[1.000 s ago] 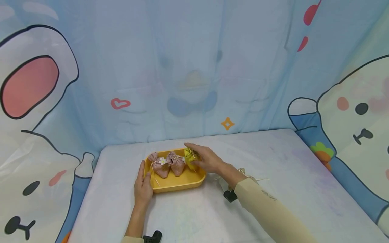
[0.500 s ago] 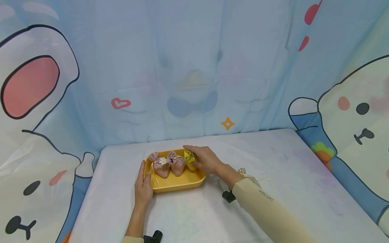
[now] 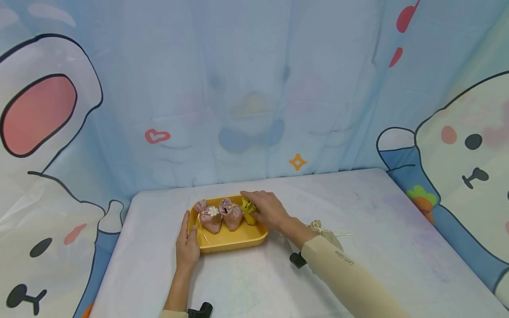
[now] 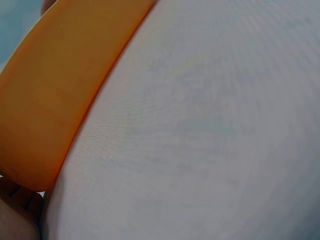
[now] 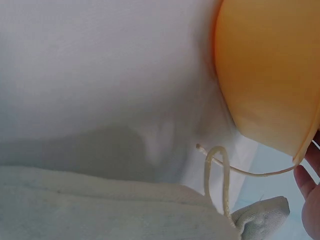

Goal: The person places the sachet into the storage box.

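A yellow tray (image 3: 222, 240) lies on the table with two pink drawstring pouches inside: one with a white flower (image 3: 210, 221), the other (image 3: 232, 218) beside it. My left hand (image 3: 188, 247) holds the tray's left end, thumb at the rim and fingers along the outside. In the tray's right end, my right hand (image 3: 270, 211) pinches a yellow-green drawstring pouch (image 3: 248, 210), partly covered by the fingers. The left wrist view has the tray's outer wall (image 4: 60, 85) against the fingers (image 4: 20, 197). In the right wrist view, fingertips (image 5: 304, 181) are by the tray rim.
A beige drawstring pouch (image 3: 332, 240) with a pale cord lies right of the tray, partly behind my right forearm. It looms large in the right wrist view (image 5: 100, 210). A printed curtain (image 3: 246, 88) hangs behind the white-covered table (image 3: 246, 287).
The right hand and the yellow-green pouch have shifted slightly, and the pouch now sits close beside the nearer pink one. The left hand and the tray stay where they were.
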The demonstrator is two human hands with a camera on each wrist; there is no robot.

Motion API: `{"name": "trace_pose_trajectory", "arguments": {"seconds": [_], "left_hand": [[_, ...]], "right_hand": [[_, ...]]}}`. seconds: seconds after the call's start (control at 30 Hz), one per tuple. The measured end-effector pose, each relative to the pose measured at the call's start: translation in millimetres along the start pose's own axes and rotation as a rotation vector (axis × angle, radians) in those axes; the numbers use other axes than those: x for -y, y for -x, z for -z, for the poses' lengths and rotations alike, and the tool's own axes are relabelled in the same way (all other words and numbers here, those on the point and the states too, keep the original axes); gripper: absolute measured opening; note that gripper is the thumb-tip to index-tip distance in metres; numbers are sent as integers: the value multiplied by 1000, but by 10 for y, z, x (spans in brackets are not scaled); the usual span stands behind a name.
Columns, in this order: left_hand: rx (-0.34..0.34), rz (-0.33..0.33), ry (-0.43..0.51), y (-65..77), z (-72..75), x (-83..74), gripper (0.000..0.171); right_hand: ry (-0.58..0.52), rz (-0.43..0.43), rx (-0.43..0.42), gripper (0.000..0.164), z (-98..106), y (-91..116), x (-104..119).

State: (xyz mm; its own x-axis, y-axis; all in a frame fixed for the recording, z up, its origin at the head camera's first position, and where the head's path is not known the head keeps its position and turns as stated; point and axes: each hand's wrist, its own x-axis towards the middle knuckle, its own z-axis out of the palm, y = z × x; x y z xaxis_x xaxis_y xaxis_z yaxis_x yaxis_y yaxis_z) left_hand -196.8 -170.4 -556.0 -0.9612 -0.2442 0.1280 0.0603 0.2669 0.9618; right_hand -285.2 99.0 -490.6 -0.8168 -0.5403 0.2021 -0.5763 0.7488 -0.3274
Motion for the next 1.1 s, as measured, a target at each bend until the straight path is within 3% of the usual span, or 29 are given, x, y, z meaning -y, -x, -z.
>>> {"name": "trace_pose_trajectory", "arguments": {"seconds": [0.2,0.4,0.8,1.1], "left_hand": [[-2,-4,-2,5,0,3,56],[-2,-8,-2,5,-6,4,56],[-5,-10,-15,9,4,-25,57],[-3,-7,-14,14,-1,-8,57]], "right_hand": [[50,-6,-23,79,-11,26,-10],[17,-52,-23,84,1,100,-39],[-68,-28,-104,73,78,288,-121],[-205,-147,-121,59,190,449,-153]]}}
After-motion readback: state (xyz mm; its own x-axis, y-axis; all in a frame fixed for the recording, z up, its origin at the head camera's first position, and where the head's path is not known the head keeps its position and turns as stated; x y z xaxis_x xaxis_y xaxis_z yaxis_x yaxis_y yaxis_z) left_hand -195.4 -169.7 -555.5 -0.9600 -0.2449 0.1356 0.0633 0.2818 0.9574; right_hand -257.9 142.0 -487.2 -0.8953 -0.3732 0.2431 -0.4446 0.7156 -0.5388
